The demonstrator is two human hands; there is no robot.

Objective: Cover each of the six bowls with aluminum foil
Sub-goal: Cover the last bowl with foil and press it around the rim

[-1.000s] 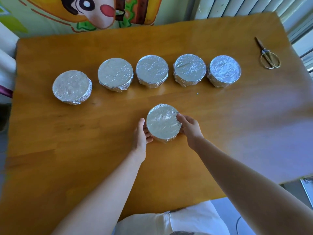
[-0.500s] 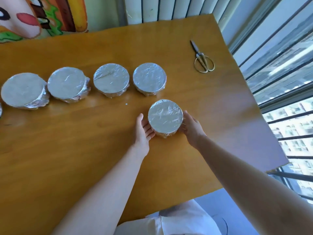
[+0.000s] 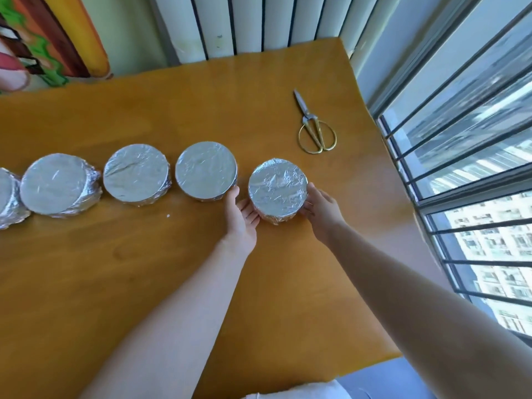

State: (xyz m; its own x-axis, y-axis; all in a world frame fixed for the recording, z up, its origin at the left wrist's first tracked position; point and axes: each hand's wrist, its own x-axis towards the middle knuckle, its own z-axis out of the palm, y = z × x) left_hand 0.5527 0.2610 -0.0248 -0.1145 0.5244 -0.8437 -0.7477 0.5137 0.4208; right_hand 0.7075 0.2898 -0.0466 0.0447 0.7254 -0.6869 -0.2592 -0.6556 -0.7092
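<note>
Foil-covered bowl (image 3: 277, 189) between left hand (image 3: 241, 223) and right hand (image 3: 324, 210) on table (image 3: 144, 269).

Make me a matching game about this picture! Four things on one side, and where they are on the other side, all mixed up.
Things:
1. scissors
2. end bowl
3. edge bowl
4. right hand

Places:
a. half out of the picture on the left
b. cupping a bowl's side nearest the window
c. lying alone on the table, touched by nothing
d. held from both sides, last in the row

Right pairs: 1-c, 2-d, 3-a, 4-b
</note>
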